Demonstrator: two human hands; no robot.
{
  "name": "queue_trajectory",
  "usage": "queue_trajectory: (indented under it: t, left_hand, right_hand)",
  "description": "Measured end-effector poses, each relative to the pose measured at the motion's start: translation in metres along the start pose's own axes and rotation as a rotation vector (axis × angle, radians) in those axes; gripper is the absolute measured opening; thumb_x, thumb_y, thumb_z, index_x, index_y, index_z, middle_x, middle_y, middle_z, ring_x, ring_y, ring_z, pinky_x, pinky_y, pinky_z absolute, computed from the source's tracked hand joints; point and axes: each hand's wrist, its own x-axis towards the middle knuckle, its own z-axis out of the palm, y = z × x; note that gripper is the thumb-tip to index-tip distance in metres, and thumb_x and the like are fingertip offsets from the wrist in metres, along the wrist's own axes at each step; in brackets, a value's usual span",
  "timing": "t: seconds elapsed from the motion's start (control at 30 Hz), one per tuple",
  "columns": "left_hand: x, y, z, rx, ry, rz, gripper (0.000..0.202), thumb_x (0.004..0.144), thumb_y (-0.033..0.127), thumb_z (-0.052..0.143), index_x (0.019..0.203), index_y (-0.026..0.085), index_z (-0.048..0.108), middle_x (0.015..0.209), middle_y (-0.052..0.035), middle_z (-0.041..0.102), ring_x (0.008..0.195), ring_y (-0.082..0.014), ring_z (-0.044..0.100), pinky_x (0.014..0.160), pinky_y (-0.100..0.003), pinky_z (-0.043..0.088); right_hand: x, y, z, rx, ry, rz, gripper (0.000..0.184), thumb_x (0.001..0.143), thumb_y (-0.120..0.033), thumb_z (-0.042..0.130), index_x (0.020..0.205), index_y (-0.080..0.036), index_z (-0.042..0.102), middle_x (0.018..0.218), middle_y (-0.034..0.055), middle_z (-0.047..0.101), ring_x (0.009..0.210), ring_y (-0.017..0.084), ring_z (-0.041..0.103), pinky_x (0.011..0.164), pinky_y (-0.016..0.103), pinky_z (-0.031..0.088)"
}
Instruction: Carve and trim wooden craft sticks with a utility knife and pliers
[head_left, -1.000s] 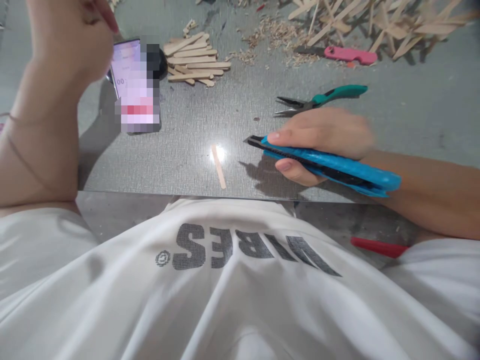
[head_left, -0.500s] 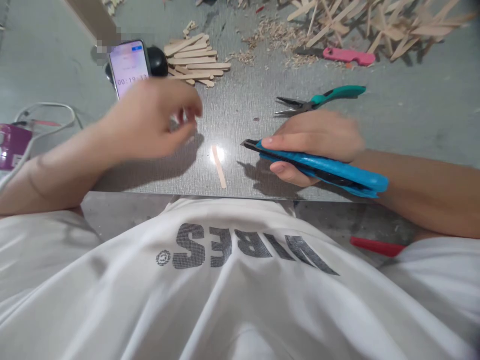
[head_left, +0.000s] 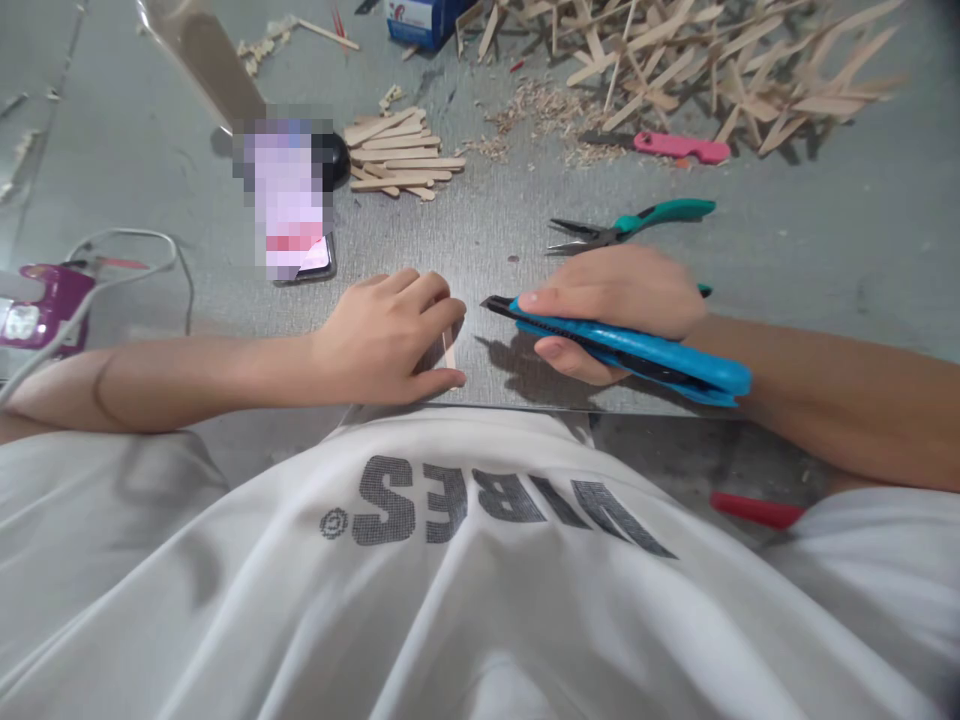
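Note:
My left hand [head_left: 397,335] rests low over the table near its front edge. Thumb and forefinger hold a small wooden craft stick [head_left: 449,350], one at each end, and the hand covers part of it. In my right hand [head_left: 622,300] is a blue utility knife [head_left: 637,353], gripped along its body with the blade tip pointing left toward the stick. A short gap separates the blade from the stick. Just behind the right hand lie needle-nose pliers [head_left: 622,228] with green handles, jaws apart.
A fan of craft sticks [head_left: 405,150] lies beside a partly blurred phone [head_left: 319,260]. At the back right are wood shavings [head_left: 540,110], a pink-handled knife [head_left: 681,147] and a heap of sticks [head_left: 675,60]. A purple device [head_left: 56,310] with a cable sits left; a blue box [head_left: 427,22] stands behind.
My left hand has come down and right from the air above the table and taken hold of the craft stick. The right hand keeps the knife in nearly the same place.

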Motion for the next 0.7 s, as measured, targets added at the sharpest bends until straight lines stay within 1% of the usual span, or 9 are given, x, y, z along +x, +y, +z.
queue_trajectory:
  t: [0.13, 0.27, 0.37, 0.47, 0.53, 0.6, 0.63, 0.7]
  left_hand:
    - [0.001, -0.001, 0.000, 0.000, 0.001, 0.010, 0.056, 0.111, 0.064, 0.070, 0.138, 0.016, 0.080, 0.138, -0.0205, 0.082, 0.112, -0.0369, 0.077, 0.085, -0.047, 0.062]
    - [0.001, -0.001, 0.001, 0.013, 0.002, 0.013, 0.051, 0.114, 0.062, 0.068, 0.134, 0.016, 0.080, 0.136, -0.0198, 0.082, 0.111, -0.0357, 0.077, 0.086, -0.046, 0.062]
    - [0.001, -0.001, 0.004, 0.028, 0.004, 0.012, 0.054, 0.115, 0.065, 0.068, 0.135, 0.015, 0.080, 0.136, -0.0195, 0.082, 0.113, -0.0362, 0.078, 0.087, -0.046, 0.062]
    - [0.002, -0.003, 0.005, 0.029, 0.001, 0.021, 0.063, 0.115, 0.074, 0.066, 0.135, 0.016, 0.081, 0.136, -0.0195, 0.083, 0.113, -0.0373, 0.079, 0.089, -0.048, 0.063]
    - [0.003, -0.005, 0.002, 0.027, -0.007, 0.021, 0.072, 0.115, 0.082, 0.062, 0.136, 0.016, 0.081, 0.136, -0.0201, 0.084, 0.114, -0.0387, 0.080, 0.092, -0.050, 0.063]
    - [0.001, -0.006, -0.002, 0.048, -0.012, -0.001, 0.076, 0.113, 0.084, 0.063, 0.138, 0.015, 0.081, 0.140, -0.0221, 0.083, 0.117, -0.0415, 0.080, 0.095, -0.054, 0.063]
    - [-0.002, -0.006, -0.004, 0.071, -0.010, -0.025, 0.075, 0.112, 0.082, 0.065, 0.141, 0.015, 0.081, 0.144, -0.0238, 0.082, 0.119, -0.0435, 0.080, 0.097, -0.057, 0.063]
    - [-0.011, -0.004, -0.007, 0.119, 0.001, -0.086, 0.069, 0.110, 0.073, 0.073, 0.147, 0.015, 0.079, 0.155, -0.0278, 0.078, 0.125, -0.0477, 0.079, 0.103, -0.064, 0.063]
  right_hand:
    - [0.002, -0.001, 0.000, 0.025, 0.006, 0.004, 0.037, 0.111, -0.035, 0.074, 0.146, -0.024, 0.076, 0.086, -0.0021, 0.083, 0.067, 0.015, 0.078, 0.062, 0.026, 0.064]
    - [-0.002, 0.000, 0.004, 0.020, 0.031, -0.005, 0.032, 0.112, -0.034, 0.072, 0.142, -0.025, 0.078, 0.084, -0.0024, 0.083, 0.063, 0.016, 0.076, 0.057, 0.027, 0.063]
    - [-0.008, 0.000, 0.004, 0.000, -0.004, 0.047, 0.030, 0.112, -0.039, 0.073, 0.140, -0.028, 0.080, 0.085, -0.0012, 0.084, 0.062, 0.017, 0.076, 0.058, 0.030, 0.065]
    - [-0.010, 0.000, 0.003, 0.004, -0.041, 0.091, 0.035, 0.110, -0.040, 0.075, 0.144, -0.033, 0.079, 0.089, -0.0006, 0.086, 0.065, 0.019, 0.078, 0.061, 0.032, 0.067]
    - [-0.008, 0.000, 0.002, 0.016, -0.032, 0.058, 0.038, 0.108, -0.036, 0.075, 0.146, -0.032, 0.078, 0.089, -0.0007, 0.087, 0.065, 0.020, 0.078, 0.061, 0.032, 0.068]
    - [-0.007, 0.001, 0.001, 0.019, -0.017, 0.019, 0.038, 0.107, -0.033, 0.075, 0.145, -0.030, 0.077, 0.088, -0.0011, 0.086, 0.065, 0.018, 0.077, 0.061, 0.030, 0.067]
    - [-0.007, 0.002, 0.001, 0.016, -0.014, 0.013, 0.037, 0.106, -0.033, 0.076, 0.143, -0.030, 0.077, 0.087, -0.0014, 0.086, 0.064, 0.018, 0.076, 0.060, 0.029, 0.067]
    - [-0.010, 0.002, 0.000, -0.010, -0.043, 0.047, 0.033, 0.108, -0.038, 0.075, 0.140, -0.031, 0.078, 0.086, -0.0011, 0.086, 0.063, 0.018, 0.076, 0.058, 0.030, 0.066]
